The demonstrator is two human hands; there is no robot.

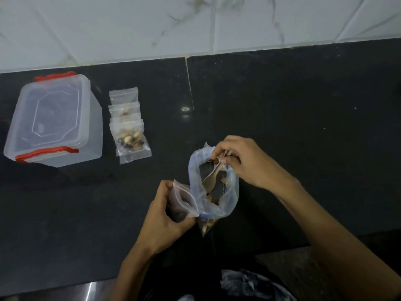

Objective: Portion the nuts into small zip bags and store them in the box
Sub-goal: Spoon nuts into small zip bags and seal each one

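Observation:
My left hand [163, 216] grips a small clear zip bag [184, 200] with a red seal line, its mouth held open beside the big bag. The large bluish plastic bag of nuts [227, 200] stands open on the dark counter at centre. My right hand [243, 161] pinches the handle of a metal spoon [211, 177] whose bowl dips into the big bag. Several filled small zip bags [130, 135] lie in an overlapping row left of centre. The clear plastic box [54, 120] with red latches stands at the far left with its lid on.
The black stone counter [303, 127] runs across the view, with a seam in the middle, and meets a white marbled tile wall [195, 25] behind. Its front edge lies just below my forearms. Dark patterned cloth [249, 283] shows at the bottom.

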